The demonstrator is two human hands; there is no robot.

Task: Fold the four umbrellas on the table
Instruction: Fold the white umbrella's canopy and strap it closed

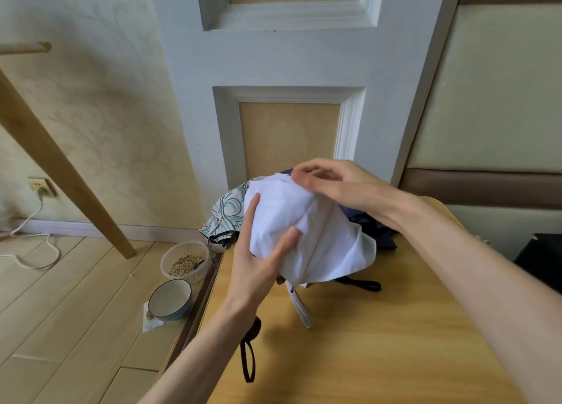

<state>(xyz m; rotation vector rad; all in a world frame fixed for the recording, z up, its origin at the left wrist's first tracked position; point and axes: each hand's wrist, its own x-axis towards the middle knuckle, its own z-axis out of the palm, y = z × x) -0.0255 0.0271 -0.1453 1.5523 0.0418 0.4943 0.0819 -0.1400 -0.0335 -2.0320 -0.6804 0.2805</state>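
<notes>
I hold a white umbrella [316,230] above the wooden table [380,342], its canopy loosely bunched. My left hand [258,260] grips the lower part of the bundle, thumb across the cloth. My right hand [331,184] lies over the top end, fingers curled onto the fabric. A white strap [301,306] hangs down from it. Behind lie a floral green-and-white umbrella [226,212] at the table's far left corner and a dark navy umbrella [371,227] at the right. A black wrist loop [248,361] shows under my left forearm.
On the floor left of the table stand a plastic tub of grain [185,260] and a blue-rimmed bowl [170,300]. A slanted wooden pole [60,166] and a white cable [33,251] are further left. A panelled door is straight behind the table.
</notes>
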